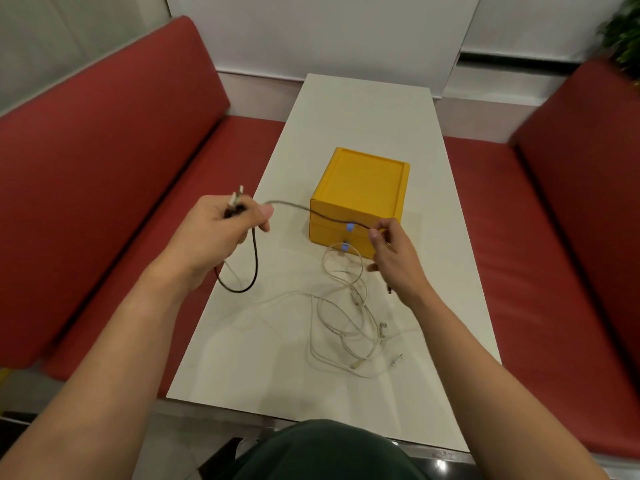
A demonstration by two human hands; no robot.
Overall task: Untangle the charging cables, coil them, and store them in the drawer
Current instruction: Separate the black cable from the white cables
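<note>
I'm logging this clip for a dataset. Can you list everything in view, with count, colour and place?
black cable: one, black, stretched between both hands above the table, with a loop hanging below the left hand
white cables: several, count unclear, tangled on the table's near part
drawer box: one, yellow, two shut drawers, mid table
blue tabs: two, at the box's front
table: one, white, centre
benches: two, red, one on each side of the table
plant: one, green, top right corner
lap: dark green clothing, bottom edge
left hand: grips the black cable
right hand: pinches the black cable
</note>
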